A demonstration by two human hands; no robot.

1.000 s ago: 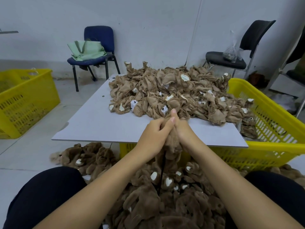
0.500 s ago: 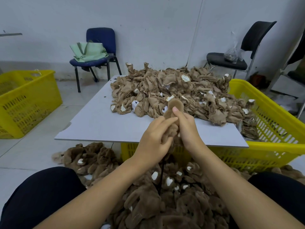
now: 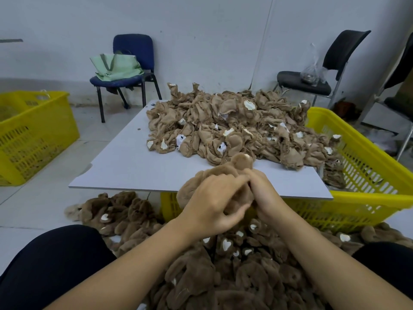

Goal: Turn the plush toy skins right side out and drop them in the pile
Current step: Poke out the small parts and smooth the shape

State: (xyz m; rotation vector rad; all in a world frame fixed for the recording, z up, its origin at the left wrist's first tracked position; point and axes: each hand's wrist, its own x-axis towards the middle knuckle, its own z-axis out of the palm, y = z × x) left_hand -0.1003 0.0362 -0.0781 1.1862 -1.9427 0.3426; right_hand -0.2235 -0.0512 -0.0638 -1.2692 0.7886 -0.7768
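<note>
Both hands grip one brown plush toy skin (image 3: 214, 175) just above the near edge of the grey board. My left hand (image 3: 214, 204) wraps its lower furry part. My right hand (image 3: 263, 193) pinches it from the right, fingertips meeting the left hand's. A rounded furry lobe with a white spot sticks up above my fingers. On the grey board (image 3: 125, 162) lies a heap of inside-out tan skins (image 3: 234, 128). Between my knees, on the floor, spreads the pile of furry brown skins (image 3: 223, 276) with white heart patches.
A yellow crate (image 3: 366, 175) stands under and right of the board; another yellow crate (image 3: 31, 135) sits at the left. A blue chair with a green bag (image 3: 120, 68) and a black chair (image 3: 312, 81) stand by the wall. My dark-clothed knees frame the pile.
The skin went from a narrow roll held upright to a wider furry bulge spreading over my left hand. Both hands dropped slightly and turned around it.
</note>
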